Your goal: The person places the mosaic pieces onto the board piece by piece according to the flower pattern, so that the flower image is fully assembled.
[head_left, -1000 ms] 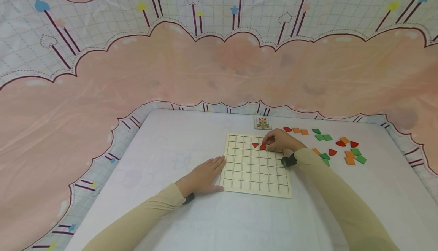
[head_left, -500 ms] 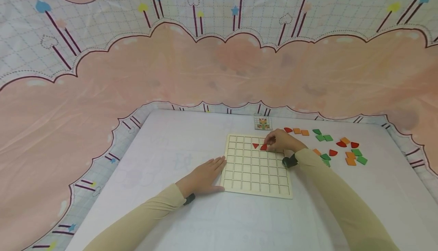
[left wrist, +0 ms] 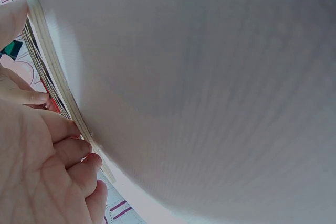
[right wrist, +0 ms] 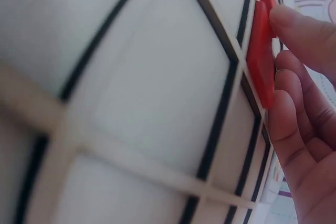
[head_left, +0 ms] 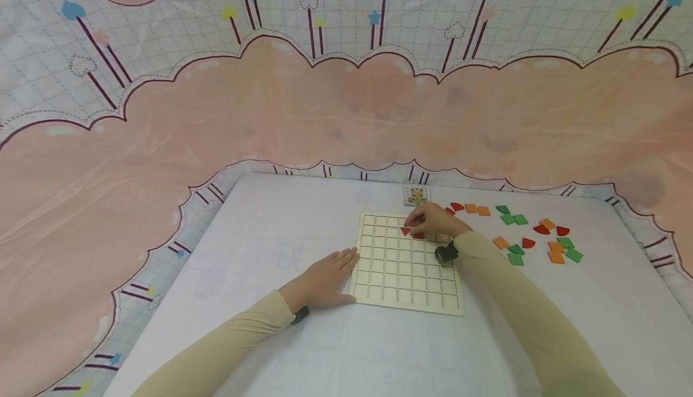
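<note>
the right hand (head_left: 433, 221) curls its fingertips (right wrist: 294, 24) on a flat red wooden piece (right wrist: 261, 56) in the upper cells of the pale wooden grid board (head_left: 403, 283); it should lie flush. the left hand (head_left: 325, 273) lies flat, fingers straight, steadying the board's left edge. loose red, orange and green pieces (head_left: 541, 237) lie on the white table (head_left: 271, 234), before a pink cloud-print cloth (head_left: 346, 102).

Pale wooden grid board (head_left: 403, 276) w/ square cells lies flat on the white tabletop (head_left: 303, 216), its left edge against the left hand (head_left: 323, 278). Two small red flat wooden pieces sit in its 2nd row from the far edge: a red triangle piece (head_left: 404, 231), point toward the near side, and next to it on the right a red rounded piece (head_left: 417, 236), mostly hidden under the right hand (head_left: 433, 221), fingertips (right wrist: 294, 22) touching it.
</note>
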`<state>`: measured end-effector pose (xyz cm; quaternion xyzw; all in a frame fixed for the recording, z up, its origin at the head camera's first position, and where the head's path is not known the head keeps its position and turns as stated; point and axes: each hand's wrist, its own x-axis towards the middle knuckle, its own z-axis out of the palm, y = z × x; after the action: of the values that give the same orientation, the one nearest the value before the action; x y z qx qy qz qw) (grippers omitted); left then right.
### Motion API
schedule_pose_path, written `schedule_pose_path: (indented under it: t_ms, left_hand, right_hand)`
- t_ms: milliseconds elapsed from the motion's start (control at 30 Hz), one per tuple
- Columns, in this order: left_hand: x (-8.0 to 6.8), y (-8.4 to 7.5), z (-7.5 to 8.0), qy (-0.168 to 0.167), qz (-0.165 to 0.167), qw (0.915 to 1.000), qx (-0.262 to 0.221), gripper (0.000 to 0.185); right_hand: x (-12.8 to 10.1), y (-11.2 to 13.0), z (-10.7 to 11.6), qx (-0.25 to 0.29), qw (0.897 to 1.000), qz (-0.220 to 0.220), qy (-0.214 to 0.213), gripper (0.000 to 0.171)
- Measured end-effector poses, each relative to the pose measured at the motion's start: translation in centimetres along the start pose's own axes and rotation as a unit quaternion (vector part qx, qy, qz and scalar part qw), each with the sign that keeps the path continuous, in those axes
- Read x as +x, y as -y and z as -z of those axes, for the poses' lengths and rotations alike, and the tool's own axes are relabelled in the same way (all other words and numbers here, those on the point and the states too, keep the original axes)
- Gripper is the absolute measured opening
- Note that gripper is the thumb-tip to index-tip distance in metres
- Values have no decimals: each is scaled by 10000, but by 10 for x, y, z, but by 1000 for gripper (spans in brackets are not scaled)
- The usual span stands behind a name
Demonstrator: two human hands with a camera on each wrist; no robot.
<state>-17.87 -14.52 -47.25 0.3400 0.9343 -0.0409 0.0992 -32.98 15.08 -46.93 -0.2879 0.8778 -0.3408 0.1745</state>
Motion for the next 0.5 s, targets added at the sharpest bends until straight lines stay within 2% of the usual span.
schedule_pose_path:
  t_ms: [500]
  left_hand:
    - [1, 0, -2, -28, -4, 10000, 80, 88]
  right_hand:
    - [4, 5, -2, -108, 9999, -17, -41, 9]
